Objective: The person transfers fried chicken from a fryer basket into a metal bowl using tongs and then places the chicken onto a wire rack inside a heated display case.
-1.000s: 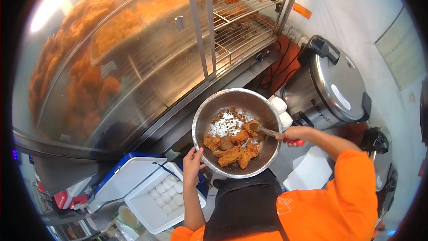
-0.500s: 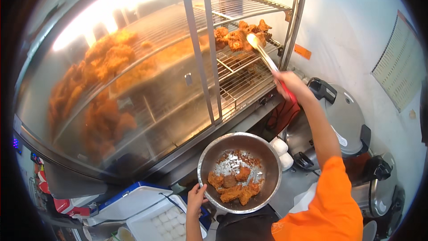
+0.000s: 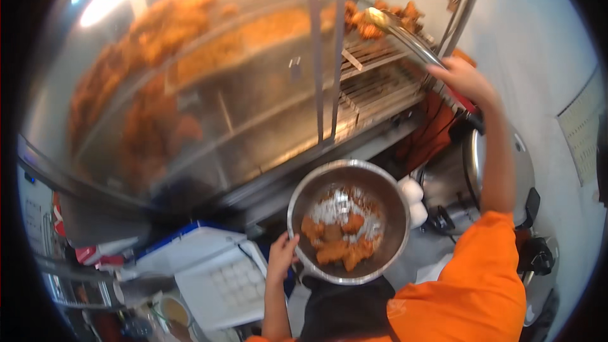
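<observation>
My left hand [image 3: 281, 256] grips the left rim of a round metal bowl [image 3: 394, 212] in front of me. Inside the bowl lie several pieces of fried chicken [image 3: 345, 252] and loose crumbs. My right hand [image 3: 467, 81] is wrapped round the red handle of metal tongs [image 3: 415, 43], reaching through the open side of a warming cabinet. The tongs' tips are at a pile of fried chicken [image 3: 411, 14] on a wire rack. Motion blur hides whether they pinch a piece.
The glass-fronted cabinet [image 3: 221, 152] fills the left, with more fried chicken [image 3: 168, 25] behind the glass. Large metal pots [image 3: 500, 164] stand at the right. An open white cooler box [image 3: 209, 304] with rounded white items sits at lower left. White bundles [image 3: 413, 199] lie beside the bowl.
The whole view has shifted, so the cabinet and bowl appear farther right and higher. Over the rack, the tongs' tips have moved left across the chicken pile. My left hand keeps the bowl's rim.
</observation>
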The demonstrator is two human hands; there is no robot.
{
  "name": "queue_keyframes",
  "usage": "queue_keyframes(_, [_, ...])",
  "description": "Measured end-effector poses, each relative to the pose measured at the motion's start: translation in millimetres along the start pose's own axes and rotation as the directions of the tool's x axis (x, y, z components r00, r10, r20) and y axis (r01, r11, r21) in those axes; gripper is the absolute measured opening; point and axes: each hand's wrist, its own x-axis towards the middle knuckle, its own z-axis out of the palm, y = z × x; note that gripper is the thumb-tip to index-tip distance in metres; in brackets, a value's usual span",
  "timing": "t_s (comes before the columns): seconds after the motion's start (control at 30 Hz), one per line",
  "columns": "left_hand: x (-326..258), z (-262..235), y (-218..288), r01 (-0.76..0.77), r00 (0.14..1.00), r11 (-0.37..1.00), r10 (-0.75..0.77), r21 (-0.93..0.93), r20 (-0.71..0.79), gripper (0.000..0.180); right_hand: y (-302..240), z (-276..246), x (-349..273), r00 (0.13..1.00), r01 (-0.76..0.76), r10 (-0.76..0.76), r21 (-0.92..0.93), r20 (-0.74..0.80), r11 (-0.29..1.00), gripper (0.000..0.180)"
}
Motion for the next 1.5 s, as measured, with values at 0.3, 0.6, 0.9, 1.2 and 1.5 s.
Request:
queue_keyframes(0.3, [-2, -10, -3, 0.002, 1.000, 1.000, -0.002, 0.011, 0.025, 0.051, 54, 174, -179, 0.751, 0.128, 0.095, -0.285, 0.653, 0.950, 0.045])
queue_keyframes(0.6, [1, -7, 3, 0.008, 0.998, 0.999, -0.006, -0.039, 0.065, 0.045, 84, 290, -184, 0.716, -0.012, -0.019, 0.039, 0.698, 0.999, 0.050])
queue_keyframes(0.9, [4, -10, -7, 0.015, 1.000, 0.998, -0.014, -0.058, 0.017, 0.040, 73, 145, -152, 0.893, -0.364, 0.165, 0.456, 0.419, 0.812, 0.032])
queue_keyframes(1.2, [2, -7, -4, 0.038, 0.999, 0.998, -0.038, -0.043, -0.010, 0.042, -15, -14, 77, 0.938, -0.331, 0.327, 0.016, 0.117, 0.944, 0.038])
queue_keyframes(1.5, [4, -6, 2, 0.031, 0.999, 0.999, -0.033, -0.038, -0.033, 0.045, -47, 4, 161, 0.967, -0.242, 0.256, -0.366, -0.012, 0.899, 0.047])
